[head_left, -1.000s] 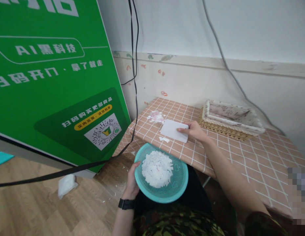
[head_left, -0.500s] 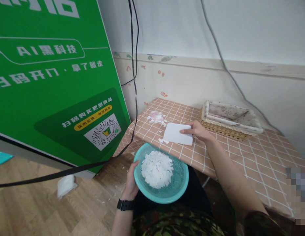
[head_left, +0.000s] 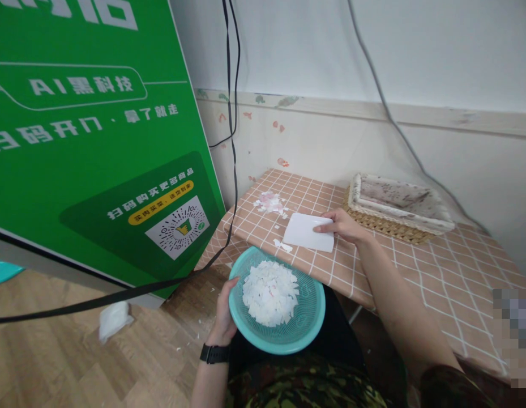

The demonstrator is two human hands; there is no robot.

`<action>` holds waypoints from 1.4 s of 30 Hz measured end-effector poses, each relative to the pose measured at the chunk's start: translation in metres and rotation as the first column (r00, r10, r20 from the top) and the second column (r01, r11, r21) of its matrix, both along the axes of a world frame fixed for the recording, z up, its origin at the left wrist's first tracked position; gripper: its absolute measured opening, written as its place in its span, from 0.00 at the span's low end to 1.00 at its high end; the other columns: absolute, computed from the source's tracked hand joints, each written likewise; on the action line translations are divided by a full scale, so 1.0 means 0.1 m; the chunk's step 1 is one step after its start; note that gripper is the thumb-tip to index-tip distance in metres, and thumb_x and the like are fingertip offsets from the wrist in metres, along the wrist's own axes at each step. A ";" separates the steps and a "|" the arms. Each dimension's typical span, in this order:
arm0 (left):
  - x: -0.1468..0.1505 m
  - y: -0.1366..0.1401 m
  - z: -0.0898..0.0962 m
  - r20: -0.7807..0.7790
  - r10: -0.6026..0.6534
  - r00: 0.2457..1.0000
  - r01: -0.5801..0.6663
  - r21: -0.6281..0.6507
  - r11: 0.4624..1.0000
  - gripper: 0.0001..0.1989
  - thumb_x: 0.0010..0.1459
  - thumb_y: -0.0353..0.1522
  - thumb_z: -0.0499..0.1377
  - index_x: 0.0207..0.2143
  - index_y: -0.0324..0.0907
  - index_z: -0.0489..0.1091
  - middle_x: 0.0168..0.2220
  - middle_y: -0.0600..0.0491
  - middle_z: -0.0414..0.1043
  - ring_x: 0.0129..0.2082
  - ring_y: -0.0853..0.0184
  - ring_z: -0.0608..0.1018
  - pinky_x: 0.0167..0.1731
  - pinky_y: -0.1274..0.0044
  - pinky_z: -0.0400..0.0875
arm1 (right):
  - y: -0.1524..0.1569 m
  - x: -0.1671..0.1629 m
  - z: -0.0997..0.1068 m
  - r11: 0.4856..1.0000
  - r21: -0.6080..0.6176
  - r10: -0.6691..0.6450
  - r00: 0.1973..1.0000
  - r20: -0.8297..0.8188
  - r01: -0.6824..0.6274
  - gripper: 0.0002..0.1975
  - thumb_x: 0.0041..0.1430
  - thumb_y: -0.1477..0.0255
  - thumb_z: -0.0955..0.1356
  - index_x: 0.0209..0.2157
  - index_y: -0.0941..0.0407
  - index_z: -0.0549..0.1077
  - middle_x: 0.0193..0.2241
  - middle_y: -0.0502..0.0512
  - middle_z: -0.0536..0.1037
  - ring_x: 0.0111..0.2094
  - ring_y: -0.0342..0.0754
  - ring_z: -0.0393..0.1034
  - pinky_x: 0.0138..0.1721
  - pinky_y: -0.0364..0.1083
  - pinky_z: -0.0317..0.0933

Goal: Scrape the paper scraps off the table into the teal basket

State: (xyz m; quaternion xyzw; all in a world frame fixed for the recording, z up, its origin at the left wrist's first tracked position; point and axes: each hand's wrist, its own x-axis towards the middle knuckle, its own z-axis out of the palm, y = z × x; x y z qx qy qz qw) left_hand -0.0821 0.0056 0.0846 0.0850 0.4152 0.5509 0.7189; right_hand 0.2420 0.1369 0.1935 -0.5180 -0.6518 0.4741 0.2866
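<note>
My left hand [head_left: 226,311] grips the left rim of a teal plastic colander [head_left: 310,309], with the thumb on the edge. A heap of small white paper scraps [head_left: 270,293] lies inside it. The colander is just below the table's front edge. Over the table, my right hand [head_left: 344,225] pinches the right side of a flat white card [head_left: 307,231], thumb on top. A few paper scraps [head_left: 283,245] lie by the card's lower left. Farther back sits a small pile of white and pinkish scraps [head_left: 269,202].
A wicker basket [head_left: 390,224] with a cloth lining stands at the back of the table [head_left: 436,272] under a checked cloth. To the left is a large green cabinet [head_left: 97,141]. A black strap [head_left: 118,297] hangs across, and a white bag [head_left: 114,321] lies on the floor.
The white card has shifted slightly to the right in my right hand, showing more of the scraps beside it. The colander has moved a little to the left.
</note>
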 end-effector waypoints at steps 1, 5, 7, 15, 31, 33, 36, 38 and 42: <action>0.00 0.00 0.01 0.003 -0.001 1.000 0.001 -0.003 1.000 0.12 0.49 0.34 0.61 0.33 0.34 0.74 0.29 0.49 0.78 0.31 0.61 0.79 0.36 0.73 0.71 | 0.00 0.01 0.00 1.000 -0.001 -0.012 1.000 0.001 0.012 0.18 0.38 0.62 0.73 0.29 0.61 0.77 0.25 0.56 0.77 0.24 0.46 0.68 0.23 0.43 0.60; 0.01 -0.01 0.03 0.008 0.007 1.000 -0.007 -0.010 1.000 0.12 0.49 0.34 0.61 0.33 0.34 0.74 0.30 0.48 0.78 0.31 0.61 0.78 0.36 0.73 0.71 | -0.01 -0.03 0.00 1.000 -0.004 0.008 1.000 0.024 -0.008 0.18 0.38 0.62 0.73 0.29 0.61 0.77 0.25 0.56 0.77 0.24 0.46 0.68 0.23 0.43 0.60; 0.01 -0.01 0.03 0.008 0.008 1.000 -0.008 -0.016 1.000 0.12 0.49 0.34 0.61 0.33 0.34 0.74 0.30 0.49 0.78 0.30 0.62 0.78 0.35 0.74 0.71 | -0.04 -0.10 0.00 0.996 -0.021 0.086 0.996 0.022 -0.086 0.18 0.38 0.62 0.73 0.29 0.61 0.77 0.26 0.56 0.77 0.25 0.46 0.68 0.24 0.43 0.61; -0.01 0.00 0.04 0.006 0.021 1.000 -0.021 -0.013 1.000 0.11 0.47 0.34 0.62 0.31 0.34 0.73 0.26 0.50 0.77 0.27 0.63 0.78 0.33 0.73 0.71 | -0.03 -0.27 -0.07 0.983 0.130 -0.114 0.988 -0.105 0.127 0.19 0.41 0.60 0.72 0.29 0.62 0.76 0.25 0.55 0.76 0.24 0.44 0.66 0.24 0.43 0.58; -0.01 0.00 0.01 -0.029 0.054 0.998 -0.054 -0.006 0.999 0.12 0.44 0.34 0.63 0.31 0.34 0.73 0.26 0.51 0.77 0.26 0.63 0.77 0.33 0.73 0.70 | -0.07 -0.33 -0.03 0.996 0.071 -0.044 0.990 -0.130 0.054 0.18 0.42 0.60 0.72 0.31 0.60 0.75 0.26 0.55 0.76 0.25 0.45 0.67 0.24 0.43 0.59; -0.01 0.00 0.01 -0.028 0.048 0.998 -0.049 -0.013 0.999 0.12 0.45 0.34 0.63 0.31 0.35 0.73 0.26 0.51 0.77 0.26 0.64 0.77 0.33 0.73 0.71 | 0.00 -0.20 -0.05 0.955 0.140 -0.237 0.957 -0.169 0.262 0.20 0.43 0.59 0.71 0.34 0.61 0.75 0.26 0.55 0.76 0.23 0.45 0.66 0.22 0.43 0.57; -0.02 0.00 0.02 -0.018 0.037 0.999 -0.037 -0.016 0.999 0.11 0.46 0.34 0.63 0.31 0.35 0.73 0.26 0.51 0.77 0.26 0.64 0.77 0.33 0.74 0.71 | 0.10 0.03 -0.08 0.877 0.201 -0.406 0.897 -0.177 0.437 0.22 0.41 0.60 0.72 0.34 0.62 0.74 0.24 0.56 0.75 0.22 0.45 0.66 0.20 0.43 0.56; -0.02 0.00 0.02 -0.023 0.034 0.999 -0.035 -0.017 0.999 0.11 0.46 0.34 0.63 0.31 0.35 0.73 0.26 0.51 0.77 0.26 0.64 0.77 0.32 0.74 0.71 | 0.11 0.12 -0.08 0.888 0.206 -0.387 0.910 -0.151 0.412 0.21 0.38 0.60 0.73 0.31 0.62 0.75 0.24 0.57 0.75 0.22 0.46 0.66 0.21 0.43 0.57; -0.01 0.01 0.03 -0.038 0.017 0.999 -0.018 -0.030 0.999 0.11 0.47 0.34 0.62 0.31 0.35 0.74 0.27 0.50 0.78 0.27 0.62 0.78 0.33 0.73 0.72 | 0.07 0.07 -0.07 0.966 0.176 -0.188 0.982 -0.032 0.191 0.19 0.38 0.59 0.73 0.28 0.61 0.75 0.24 0.55 0.75 0.23 0.46 0.66 0.22 0.43 0.58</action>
